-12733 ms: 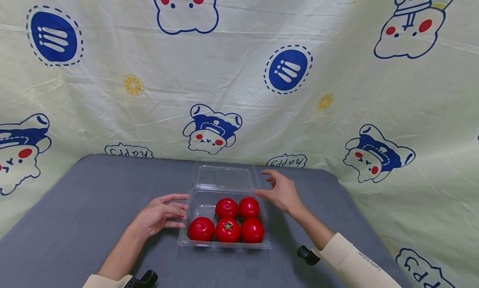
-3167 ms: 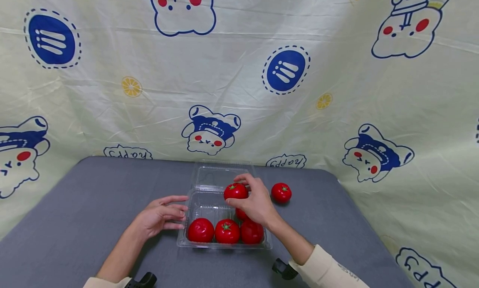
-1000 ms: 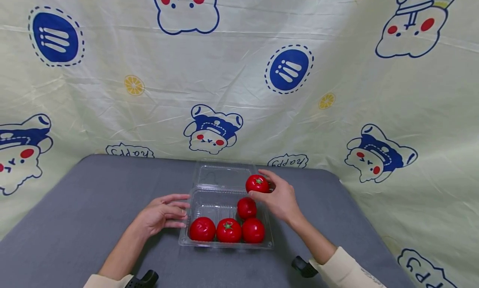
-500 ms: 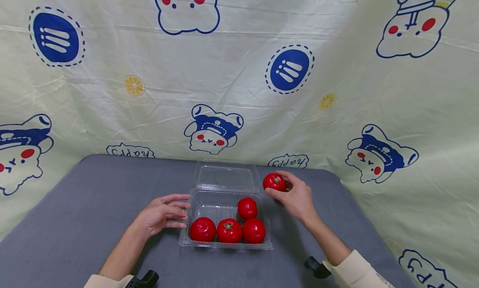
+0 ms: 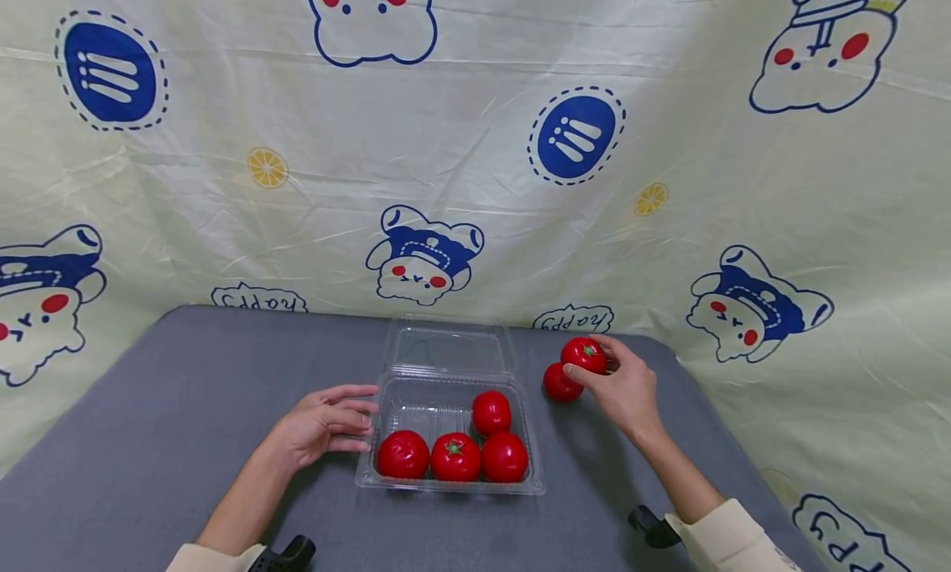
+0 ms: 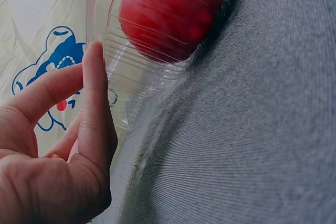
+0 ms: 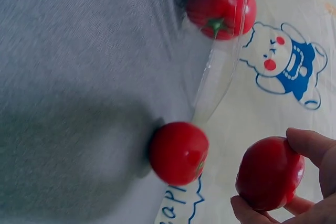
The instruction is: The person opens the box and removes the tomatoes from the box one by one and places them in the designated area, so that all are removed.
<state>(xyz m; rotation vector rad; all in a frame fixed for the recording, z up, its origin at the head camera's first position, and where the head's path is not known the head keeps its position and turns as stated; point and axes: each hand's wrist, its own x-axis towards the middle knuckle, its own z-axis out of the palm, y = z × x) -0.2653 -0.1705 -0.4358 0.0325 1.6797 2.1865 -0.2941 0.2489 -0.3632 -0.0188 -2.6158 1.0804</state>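
Observation:
A clear plastic clamshell box (image 5: 371,473) lies open on the grey table, its lid (image 5: 446,349) folded back. Several red tomatoes (image 5: 455,458) sit in its front and right part. My left hand (image 5: 355,417) rests on the table with straight fingers (image 6: 94,103) touching the box's left wall (image 6: 131,72); a tomato (image 6: 168,14) shows through that wall. To the right of the box, my right hand (image 5: 603,372) pinches a tomato (image 5: 584,354) just above the table. A loose tomato (image 5: 560,384) lies right beside it. The right wrist view shows the held tomato (image 7: 270,174) and the loose one (image 7: 178,153).
A cartoon-printed cloth (image 5: 475,184) hangs behind and on both sides of the grey table (image 5: 186,407). The table's right edge (image 5: 713,423) runs close past my right hand. The back left part of the box holds no tomato.
My right hand has carried a tomato from above the box out to the right, down beside the loose tomato on the table. The left hand and the box have not moved.

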